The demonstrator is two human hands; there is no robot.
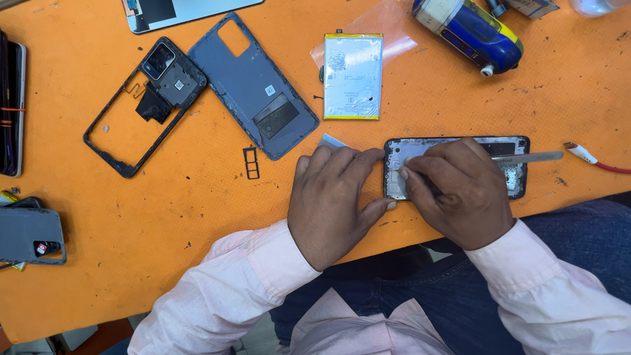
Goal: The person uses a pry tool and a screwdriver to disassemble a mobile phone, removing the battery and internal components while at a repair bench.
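An opened phone body (513,172) lies at the near edge of the orange table (197,217), its inner parts facing up. My left hand (332,204) rests flat beside it, fingers pressing its left end. My right hand (460,194) lies over the phone and grips metal tweezers (532,157), whose tip points toward the phone's left part while the handle sticks out to the right. A small pale strip (330,141) peeks out behind my left fingers.
A silver battery (353,75) on clear plastic lies behind. To the left are a grey back cover (253,85), a black middle frame with camera module (141,105) and a SIM tray (251,162). A blue tool (470,33), a red cable (595,161) and other phones (29,236) sit around.
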